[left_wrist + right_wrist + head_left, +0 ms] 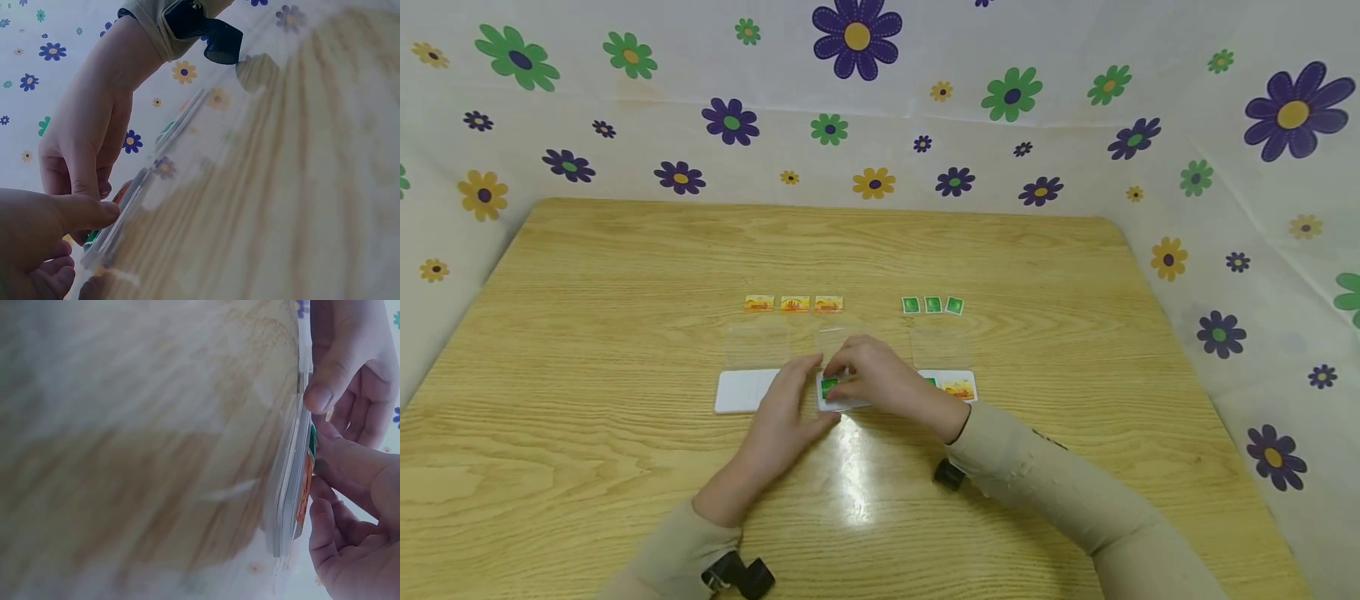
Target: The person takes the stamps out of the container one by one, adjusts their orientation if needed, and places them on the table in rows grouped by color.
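Observation:
My left hand (784, 410) holds the left end of the middle white flat case (854, 405), thumb along its near edge and forefinger by its far edge. Over that case, my right hand (880, 377) pinches a small green stamp-like card (828, 388) at the left end, thumb and fingertips on it. In the right wrist view an orange card (304, 494) lies on the same case beside the green one, below the right fingers. The clear lid (833, 337) of this case is folded back, partly hidden by the right hand.
To the left lies a white case (741, 392) with its clear lid open. Another case (973, 385), at right, bears a green card and an orange card (957, 390). Behind are three orange cards (794, 304) and three green cards (932, 305) in rows.

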{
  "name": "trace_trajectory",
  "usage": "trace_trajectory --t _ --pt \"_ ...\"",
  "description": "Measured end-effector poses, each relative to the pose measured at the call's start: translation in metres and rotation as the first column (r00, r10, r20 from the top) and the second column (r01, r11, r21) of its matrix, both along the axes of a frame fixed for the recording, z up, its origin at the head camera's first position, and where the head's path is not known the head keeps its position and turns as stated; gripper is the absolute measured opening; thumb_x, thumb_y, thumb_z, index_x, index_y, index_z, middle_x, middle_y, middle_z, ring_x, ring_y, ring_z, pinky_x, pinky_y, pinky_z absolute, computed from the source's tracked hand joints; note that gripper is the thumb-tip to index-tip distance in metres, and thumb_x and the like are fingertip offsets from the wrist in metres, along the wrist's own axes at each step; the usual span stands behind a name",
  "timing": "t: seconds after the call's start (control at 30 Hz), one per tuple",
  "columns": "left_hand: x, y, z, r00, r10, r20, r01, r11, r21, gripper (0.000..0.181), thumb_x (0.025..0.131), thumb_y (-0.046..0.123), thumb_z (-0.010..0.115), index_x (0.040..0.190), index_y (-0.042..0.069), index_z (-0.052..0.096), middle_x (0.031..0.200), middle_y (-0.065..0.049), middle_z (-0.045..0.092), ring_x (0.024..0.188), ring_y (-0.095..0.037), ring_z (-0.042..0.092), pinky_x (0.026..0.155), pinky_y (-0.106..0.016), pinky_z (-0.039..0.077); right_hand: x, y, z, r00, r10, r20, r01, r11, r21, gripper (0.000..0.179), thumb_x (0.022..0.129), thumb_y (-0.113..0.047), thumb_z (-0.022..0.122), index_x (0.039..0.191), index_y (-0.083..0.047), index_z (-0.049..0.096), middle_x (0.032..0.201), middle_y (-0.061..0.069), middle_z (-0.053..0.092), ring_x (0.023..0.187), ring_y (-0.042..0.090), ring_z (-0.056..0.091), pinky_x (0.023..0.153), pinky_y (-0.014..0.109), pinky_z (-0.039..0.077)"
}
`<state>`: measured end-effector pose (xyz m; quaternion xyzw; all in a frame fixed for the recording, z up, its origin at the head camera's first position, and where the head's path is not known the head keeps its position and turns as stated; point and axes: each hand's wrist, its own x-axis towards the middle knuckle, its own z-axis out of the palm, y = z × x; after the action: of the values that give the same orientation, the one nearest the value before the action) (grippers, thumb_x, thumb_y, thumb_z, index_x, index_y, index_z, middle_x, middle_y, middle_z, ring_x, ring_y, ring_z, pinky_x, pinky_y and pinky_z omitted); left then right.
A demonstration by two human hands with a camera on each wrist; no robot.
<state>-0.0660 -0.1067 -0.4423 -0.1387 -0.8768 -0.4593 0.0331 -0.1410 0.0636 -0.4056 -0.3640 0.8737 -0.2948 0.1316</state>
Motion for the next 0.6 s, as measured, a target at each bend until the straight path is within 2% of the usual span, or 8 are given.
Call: trace_trajectory --t 0.2,0.37,0.6 --pt "0.0018 0.0049 -0.0006 0.999 0.011 -0.038 -0.011 1.0 -0.01 0.074 0.077 0.009 0.08 0.139 -0.002 0.041 0.138 -0.02 0.046 0.129 -0.035 0.038 0.107 -0.05 0.031 0.0004 -0.0023 0.0012 1.0 0.006 -0.028 -0.005 1.0 0.03 0.024 0.076 -0.021 0.082 0.094 -0.007 0.074 0.089 0.001 0.065 0.084 0.015 0.056 0.073 0.025 0.046" --pt "0.0032 0.009 -0.0025 0.999 0.015 -0.03 -0.015 1.0 0.011 0.073 0.078 0.005 0.078 0.139 -0.005 0.04 0.139 -0.021 0.044 0.13 -0.036 0.036 0.107 -0.051 0.031 0.001 -0.0029 0.0007 0.999 0.011 -0.053 -0.009 0.999 0.033 0.024 0.075 -0.02 0.082 0.093 -0.006 0.074 0.088 0.001 0.065 0.081 0.015 0.056 0.072 0.025 0.045" --pt "0.0024 0.0095 -0.0048 0.999 0.017 -0.029 -0.017 1.0 -0.008 0.073 0.079 0.003 0.077 0.14 -0.006 0.038 0.14 -0.02 0.043 0.131 -0.036 0.035 0.108 -0.05 0.03 0.0018 -0.0032 0.0004 0.998 0.02 -0.064 -0.019 1.0 0.004 0.02 0.076 -0.016 0.081 0.091 -0.005 0.074 0.087 0.003 0.065 0.082 0.016 0.057 0.071 0.025 0.047"
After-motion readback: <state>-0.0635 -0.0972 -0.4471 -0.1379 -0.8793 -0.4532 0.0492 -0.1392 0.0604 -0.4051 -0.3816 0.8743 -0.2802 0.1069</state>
